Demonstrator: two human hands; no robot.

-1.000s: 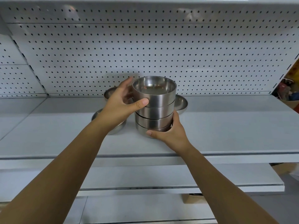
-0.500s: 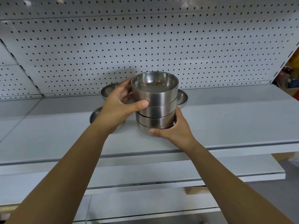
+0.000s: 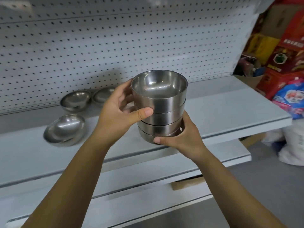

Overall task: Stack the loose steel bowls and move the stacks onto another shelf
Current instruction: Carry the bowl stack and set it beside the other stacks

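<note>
both hands hold the stack of steel bowls (image 3: 160,109): the left hand (image 3: 120,112) wraps the upper bowls from the side, thumb across the front, while the right hand (image 3: 182,137) cups the bottom bowl from below. the stack looks lifted clear of the grey shelf (image 3: 230,112), near its front edge. three loose bowls (image 3: 65,127) lie on the shelf to the left. to carry well, i'd keep the stack level, the lower palm bearing the weight and the upper hand only steadying, since nested steel slides easily.

bowl stack (image 3: 160,106) over shelf (image 3: 230,109), loose bowls (image 3: 65,127) left
</note>
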